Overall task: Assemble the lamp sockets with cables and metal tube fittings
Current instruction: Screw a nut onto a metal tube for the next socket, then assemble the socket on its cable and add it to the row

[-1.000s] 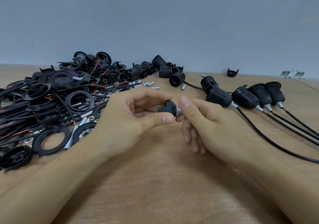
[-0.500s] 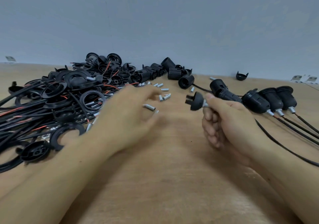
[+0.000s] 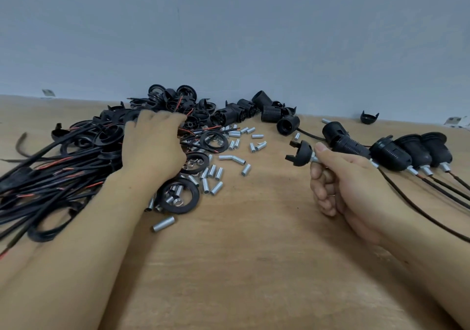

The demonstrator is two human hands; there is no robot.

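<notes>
Head view only. Left hand (image 3: 152, 149) laid flat over the tangled heap of black cables with red inner wires (image 3: 50, 166), fingers spread and fairly straight; whether any cable is already pinched cannot be told, since the fingertips are hidden among the black plastic rings (image 3: 178, 197). Right hand (image 3: 340, 187) curled around a short silver metal tube fitting (image 3: 314, 158), thumb pressed on top, with a black plastic socket cap with prongs (image 3: 300, 152) sitting on the tube end, raised above the light wooden surface (image 3: 254, 266).

Possible trouble from here:
- Pulling one cable from such a knot probably drags neighbours along, sweeping the loose silver tube pieces (image 3: 213, 174) lying just beside the heap off their place.
- Cap held only through the thin tube; could slip or unscrew if the thumb relaxes while attention goes to the left.
- Stripped red wire ends may fray or bend when threaded through the narrow tube.
- Finished black sockets with cables (image 3: 412, 154) lying near the right wrist; a careless sweep of the forearm could catch their leads.
</notes>
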